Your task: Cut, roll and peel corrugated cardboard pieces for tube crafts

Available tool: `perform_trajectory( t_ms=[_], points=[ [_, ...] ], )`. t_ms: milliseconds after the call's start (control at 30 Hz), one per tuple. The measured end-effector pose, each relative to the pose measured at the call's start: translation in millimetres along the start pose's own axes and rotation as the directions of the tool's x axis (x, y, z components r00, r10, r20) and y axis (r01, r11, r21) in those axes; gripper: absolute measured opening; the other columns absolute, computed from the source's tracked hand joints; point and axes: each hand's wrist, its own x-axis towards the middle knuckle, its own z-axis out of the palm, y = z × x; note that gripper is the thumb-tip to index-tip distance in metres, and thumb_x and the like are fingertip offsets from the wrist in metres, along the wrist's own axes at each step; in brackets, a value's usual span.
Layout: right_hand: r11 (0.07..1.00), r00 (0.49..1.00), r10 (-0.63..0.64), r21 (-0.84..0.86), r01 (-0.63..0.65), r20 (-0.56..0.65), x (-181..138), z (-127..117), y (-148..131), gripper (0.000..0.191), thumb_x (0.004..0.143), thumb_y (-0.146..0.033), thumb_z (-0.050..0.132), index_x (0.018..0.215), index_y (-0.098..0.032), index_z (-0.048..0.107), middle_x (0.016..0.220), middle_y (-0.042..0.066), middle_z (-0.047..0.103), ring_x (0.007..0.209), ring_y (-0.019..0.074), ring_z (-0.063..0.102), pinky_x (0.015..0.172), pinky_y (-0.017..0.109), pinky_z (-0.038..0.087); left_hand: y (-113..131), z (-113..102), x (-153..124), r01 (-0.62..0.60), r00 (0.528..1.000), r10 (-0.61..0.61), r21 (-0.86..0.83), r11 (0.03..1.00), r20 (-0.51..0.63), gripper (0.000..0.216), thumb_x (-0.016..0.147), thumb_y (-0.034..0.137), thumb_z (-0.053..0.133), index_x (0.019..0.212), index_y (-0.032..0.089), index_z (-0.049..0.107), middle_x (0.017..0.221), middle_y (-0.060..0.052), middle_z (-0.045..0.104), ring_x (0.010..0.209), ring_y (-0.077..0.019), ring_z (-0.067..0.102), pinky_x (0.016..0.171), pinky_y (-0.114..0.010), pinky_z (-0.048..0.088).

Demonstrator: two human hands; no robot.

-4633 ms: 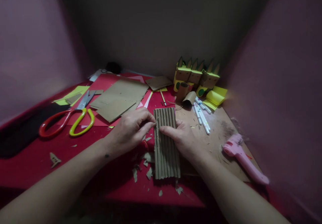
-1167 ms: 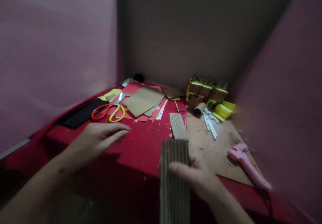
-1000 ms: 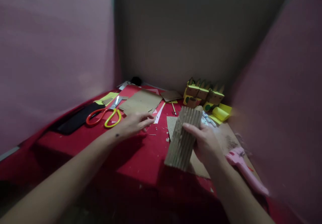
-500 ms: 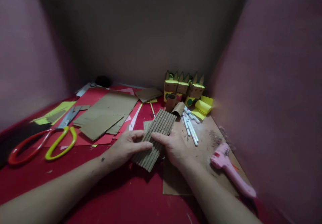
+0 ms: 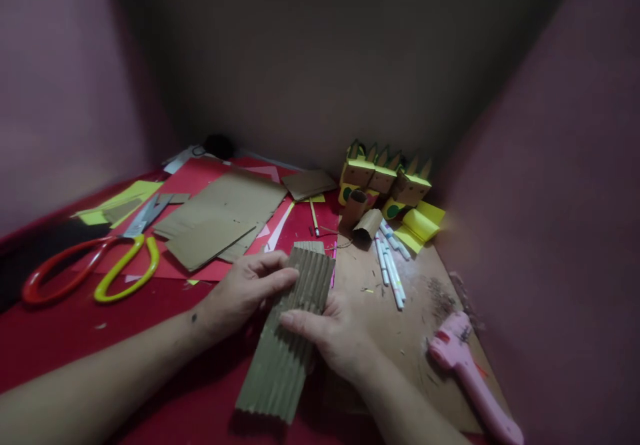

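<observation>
A strip of corrugated cardboard [image 5: 280, 358], ridged side up, is held at a tilt above the red table covering. My left hand [image 5: 247, 288] pinches its upper left edge, thumb on the ridges. Lower down on the right side, my right hand [image 5: 337, 335] grips it with the thumb on top and the fingers hidden beneath. Just behind the strip's far end shows a smaller ridged cardboard piece [image 5: 309, 247]; whether it touches the strip I cannot tell.
Large scissors [image 5: 127, 245] lie at the left beside cardboard sheets [image 5: 225, 205] on red paper. Rolled cardboard tubes [image 5: 367, 225], white markers [image 5: 390, 268] and a pink glue gun [image 5: 470, 371] lie on a board at the right. Cardboard figures with yellow paper [image 5: 383, 177] stand behind.
The cardboard strip has swung toward me, its near end now lower in view. My left thumb has moved up to its far part. The whole view has shifted slightly.
</observation>
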Motion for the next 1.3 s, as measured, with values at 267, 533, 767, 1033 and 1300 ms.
perform_trajectory(
  t_ms=[267,533,767,1033,1300],
  points=[
    [0.984,0.990,0.126,-0.130,-0.118,0.059,2,-4,12,0.037,0.058,-0.038,0.083,0.081,-0.015,0.066,0.062,0.000,0.067,0.043,0.0114,0.057,0.037,0.021,0.046,6,-6,12,-0.073,0.984,0.067,-0.026,0.997,-0.162,0.036,0.083,0.048,0.062,0.069,0.016,0.055,0.053,0.004,0.051,0.042,-0.0061,0.042,0.040,-0.016,0.035],
    [0.993,0.998,0.055,-0.105,-0.051,0.039,5,-11,14,0.026,0.062,-0.032,0.077,0.078,-0.014,0.066,0.053,-0.001,0.064,0.035,0.0117,0.052,0.029,0.020,0.040,6,-13,15,0.093,0.995,-0.089,-0.101,0.990,0.044,0.035,0.069,0.044,0.076,0.072,0.014,0.060,0.053,0.002,0.054,0.038,-0.0046,0.038,0.035,-0.015,0.025],
    [0.983,0.984,-0.178,0.045,0.177,0.028,10,-8,12,0.018,0.070,-0.031,0.074,0.079,-0.016,0.070,0.065,0.002,0.071,0.054,0.0142,0.065,0.053,0.024,0.051,7,-8,5,0.077,0.968,-0.069,-0.024,0.997,0.243,0.027,0.070,0.031,0.077,0.087,0.013,0.068,0.063,0.001,0.061,0.044,-0.0056,0.044,0.039,-0.017,0.030],
    [0.983,0.978,-0.182,-0.008,0.182,-0.097,12,-14,13,0.030,0.069,-0.037,0.078,0.088,-0.015,0.069,0.068,0.003,0.072,0.048,0.0144,0.063,0.046,0.025,0.051,8,-2,-2,0.156,0.961,-0.108,-0.175,0.972,0.254,0.032,0.068,0.017,0.075,0.098,0.016,0.066,0.081,-0.003,0.070,0.074,-0.0187,0.068,0.068,-0.030,0.054],
    [0.979,0.978,-0.196,0.048,0.200,-0.067,11,-14,10,0.029,0.063,-0.027,0.080,0.088,-0.018,0.069,0.076,0.003,0.075,0.062,0.0175,0.069,0.063,0.031,0.056,5,-6,-5,0.155,0.961,-0.111,-0.160,0.975,0.253,0.040,0.070,0.017,0.074,0.108,0.018,0.063,0.095,-0.006,0.073,0.083,-0.0202,0.070,0.074,-0.032,0.057]
  ],
)
